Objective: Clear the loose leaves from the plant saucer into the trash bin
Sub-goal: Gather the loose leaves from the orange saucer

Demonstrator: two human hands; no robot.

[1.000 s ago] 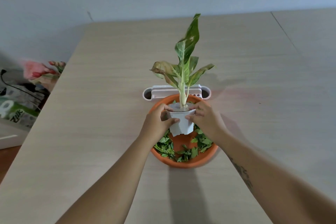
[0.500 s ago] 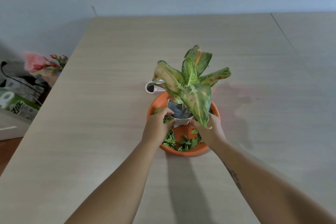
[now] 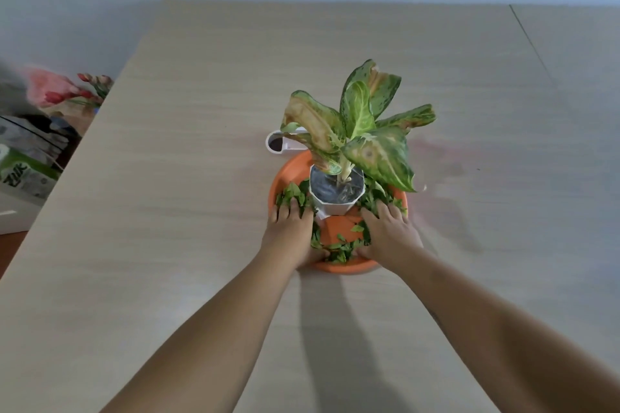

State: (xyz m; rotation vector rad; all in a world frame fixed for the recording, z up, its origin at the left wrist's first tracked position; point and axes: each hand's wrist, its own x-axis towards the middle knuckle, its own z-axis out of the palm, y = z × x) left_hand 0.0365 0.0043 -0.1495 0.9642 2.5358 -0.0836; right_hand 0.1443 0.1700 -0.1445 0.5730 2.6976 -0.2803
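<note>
An orange plant saucer (image 3: 288, 170) sits mid-table, strewn with loose green leaves (image 3: 339, 252). A white pot (image 3: 336, 192) with a variegated, partly browned plant (image 3: 360, 124) stands in the saucer's far half. My left hand (image 3: 290, 232) lies palm down on the leaves at the saucer's left side, fingers spread. My right hand (image 3: 391, 235) lies the same way on the right side. Both thumbs reach toward the leaves at the near rim. Neither hand touches the pot. A white container (image 3: 277, 143) is partly hidden behind the saucer and plant.
The light wooden table (image 3: 167, 211) ends at a left edge, beyond which lie flowers in pink wrapping (image 3: 60, 94) and packaged goods (image 3: 23, 171). A wall stands behind the table. A seam runs along the table's far right.
Both hands have let go of the white pot and dropped onto the leaves on either side of it. The plant now appears more from above.
</note>
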